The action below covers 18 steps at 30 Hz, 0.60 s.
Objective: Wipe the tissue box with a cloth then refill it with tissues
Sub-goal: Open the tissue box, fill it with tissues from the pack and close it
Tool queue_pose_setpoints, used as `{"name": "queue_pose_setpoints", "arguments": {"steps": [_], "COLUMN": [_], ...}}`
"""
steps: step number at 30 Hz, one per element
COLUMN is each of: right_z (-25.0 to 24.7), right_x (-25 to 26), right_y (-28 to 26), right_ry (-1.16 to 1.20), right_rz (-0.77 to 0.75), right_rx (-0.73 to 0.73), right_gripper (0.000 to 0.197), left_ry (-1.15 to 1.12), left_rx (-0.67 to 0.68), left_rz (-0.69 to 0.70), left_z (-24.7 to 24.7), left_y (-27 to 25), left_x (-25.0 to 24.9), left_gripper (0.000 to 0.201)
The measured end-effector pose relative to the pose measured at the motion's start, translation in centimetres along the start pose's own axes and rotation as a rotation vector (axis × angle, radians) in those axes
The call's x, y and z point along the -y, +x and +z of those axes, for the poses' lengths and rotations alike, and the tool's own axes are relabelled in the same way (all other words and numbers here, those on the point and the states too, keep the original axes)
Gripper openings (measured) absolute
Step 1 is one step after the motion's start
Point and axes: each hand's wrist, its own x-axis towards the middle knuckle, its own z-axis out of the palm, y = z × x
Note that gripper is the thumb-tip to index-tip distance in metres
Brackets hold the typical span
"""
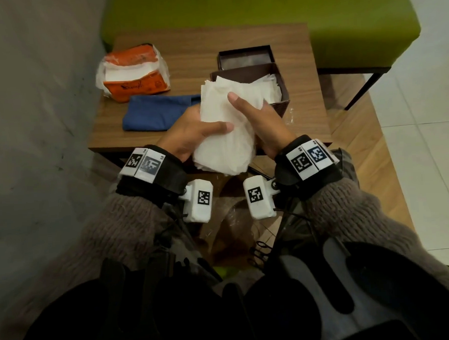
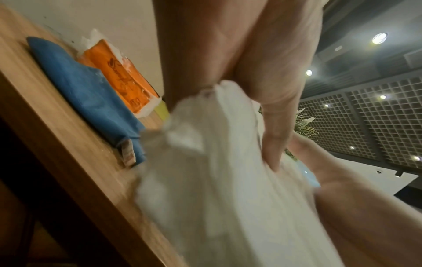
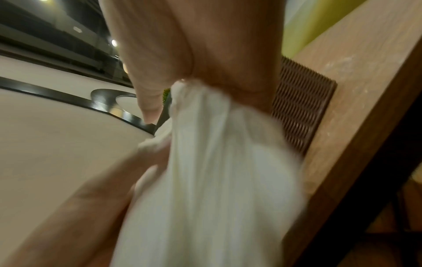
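Observation:
A thick stack of white tissues point(image 1: 224, 133) hangs above the table's near edge, gripped from both sides. My left hand point(image 1: 190, 135) holds its left side with the thumb laid across the front. My right hand point(image 1: 257, 121) holds its right side, thumb up on the top sheets. The dark brown tissue box point(image 1: 279, 104) stands open behind the hands with tissues point(image 1: 268, 87) in it. Its lid point(image 1: 246, 57) lies just beyond. The blue cloth point(image 1: 158, 112) lies folded on the table to the left. In the wrist views the tissues point(image 2: 228, 189) point(image 3: 217, 180) fill the frame, blurred.
An opened orange tissue pack point(image 1: 133, 72) sits at the back left of the small wooden table point(image 1: 112, 134). A green bench point(image 1: 262, 14) stands behind the table. A grey wall is on the left, and tiled floor on the right.

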Motion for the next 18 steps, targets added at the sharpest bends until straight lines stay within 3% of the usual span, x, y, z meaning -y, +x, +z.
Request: {"name": "queue_pose_setpoints", "arguments": {"steps": [2, 4, 6, 8, 10, 13, 15, 18], "right_z": [-1.0, -1.5, -1.5, -1.5, -2.1, -3.3, -3.3, -2.0], "right_x": [0.5, 1.1, 1.6, 1.6, 1.4, 1.3, 1.1, 0.8], "right_y": [0.3, 0.5, 0.5, 0.5, 0.6, 0.6, 0.7, 0.4], "right_ry": [-0.166, -0.388, -0.574, -0.582, -0.425, -0.093, 0.05, 0.068], "right_rz": [-0.029, -0.031, -0.015, -0.009, 0.005, 0.055, 0.092, 0.122], "right_rx": [-0.057, 0.011, 0.154, 0.176, 0.148, 0.093, 0.085, 0.131], "right_gripper": [0.062, 0.056, 0.044, 0.036, 0.03, 0.033, 0.039, 0.043], "left_ry": [0.222, 0.442, 0.536, 0.525, 0.382, -0.137, -0.445, -0.577], "left_rx": [0.016, 0.056, 0.097, 0.092, 0.018, -0.135, -0.131, -0.104], "left_rz": [-0.019, -0.002, 0.011, 0.011, 0.008, -0.004, -0.008, -0.027], "left_z": [-1.1, -1.6, -1.7, -2.2, -3.2, -4.1, -3.6, -1.7], "left_y": [0.0, 0.2, 0.3, 0.4, 0.5, 0.1, -0.2, -0.1], "left_x": [-0.2, -0.6, -1.3, -1.8, -1.7, -0.3, 0.9, 1.8], "left_gripper": [0.043, 0.042, 0.04, 0.043, 0.044, 0.039, 0.041, 0.046]}}
